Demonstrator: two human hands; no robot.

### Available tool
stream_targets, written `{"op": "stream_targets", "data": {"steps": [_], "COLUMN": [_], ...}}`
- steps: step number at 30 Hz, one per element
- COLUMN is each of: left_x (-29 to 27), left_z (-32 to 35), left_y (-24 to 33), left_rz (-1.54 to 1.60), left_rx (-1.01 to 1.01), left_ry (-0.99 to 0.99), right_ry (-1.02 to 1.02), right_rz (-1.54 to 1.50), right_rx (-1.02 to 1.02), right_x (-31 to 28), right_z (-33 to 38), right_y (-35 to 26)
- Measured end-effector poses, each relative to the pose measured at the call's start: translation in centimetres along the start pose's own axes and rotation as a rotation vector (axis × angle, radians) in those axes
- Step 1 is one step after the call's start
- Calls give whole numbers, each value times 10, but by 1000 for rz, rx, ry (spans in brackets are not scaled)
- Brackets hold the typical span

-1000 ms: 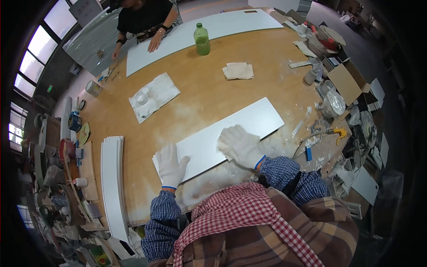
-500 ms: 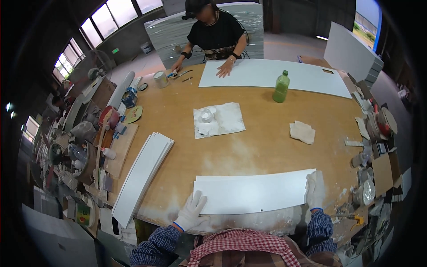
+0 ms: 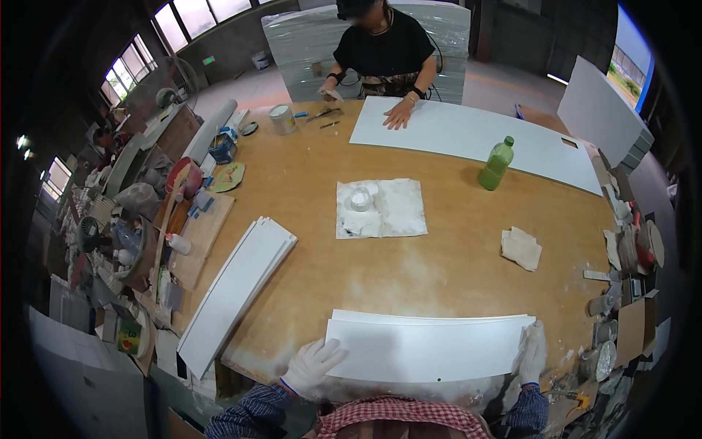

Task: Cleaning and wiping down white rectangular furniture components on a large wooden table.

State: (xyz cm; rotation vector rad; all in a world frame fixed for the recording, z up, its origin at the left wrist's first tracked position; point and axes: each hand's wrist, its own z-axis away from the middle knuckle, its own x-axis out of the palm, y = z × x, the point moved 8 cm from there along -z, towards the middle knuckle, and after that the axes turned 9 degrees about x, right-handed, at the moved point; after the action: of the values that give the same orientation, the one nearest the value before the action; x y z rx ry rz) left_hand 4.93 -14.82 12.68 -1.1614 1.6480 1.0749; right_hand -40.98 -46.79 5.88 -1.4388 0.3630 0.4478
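A stack of white boards (image 3: 428,347) lies along the near edge of the table, the upper board slightly offset from the one beneath. My left hand (image 3: 313,364), in a white glove, rests at its left end with the fingers stretched over the corner. At the right end my gloved right hand (image 3: 532,355) presses a pale folded piece against the short edge; I cannot tell if it is cloth or paper. A small round hole shows near the board's front edge.
Narrow white strips (image 3: 238,293) lie stacked at left. A paper sheet (image 3: 402,208) bears a small clear dish. Farther off are a folded beige piece (image 3: 521,249), a green bottle (image 3: 497,164) and a long white panel (image 3: 468,135) under a co-worker's hand (image 3: 399,114).
My view has shifted, so the table sits lower and farther right. Both my hands stay at the board's ends. The co-worker's other hand has risen from the table, holding something pale.
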Motion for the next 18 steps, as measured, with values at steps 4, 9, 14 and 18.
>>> {"op": "stream_targets", "data": {"steps": [4,9,14,18], "left_x": [-1,-1,-1,-22], "left_z": [-12,-16,-20,-32], "left_y": [-11,-19,-18,-4], "left_rz": [-42,-91,-156,-60], "left_rx": [201,401,457,498], "left_ry": [-76,-167,-146,-186], "right_ry": [25,50,71,27], "right_rz": [-4,54,-3,12], "right_rx": [-2,12,90,68], "right_x": [-4,-2,-12,-11], "right_z": [-2,-1,-7,-8], "right_y": [6,-3,23,21]}}
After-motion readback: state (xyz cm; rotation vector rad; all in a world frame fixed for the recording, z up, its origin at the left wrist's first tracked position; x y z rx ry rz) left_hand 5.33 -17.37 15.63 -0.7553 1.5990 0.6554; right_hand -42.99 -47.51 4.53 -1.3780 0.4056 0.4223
